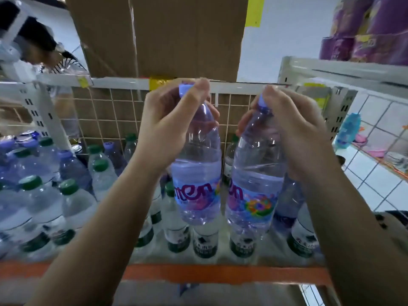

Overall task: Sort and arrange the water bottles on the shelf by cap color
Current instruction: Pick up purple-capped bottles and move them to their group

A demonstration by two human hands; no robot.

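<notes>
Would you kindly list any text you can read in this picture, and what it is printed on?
"nten": on the label of the left bottle, partly cut off.
"on" or similar: on the right bottle, mostly hidden.
Green-capped bottles: labels too blurred to read.
Purple packs and yellow tags: unreadable.

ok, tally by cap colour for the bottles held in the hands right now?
Lavender-blue cap: 2 (first bottle in the left hand, second bottle in the right hand)
Green cap: 0
Total held: 2
</notes>
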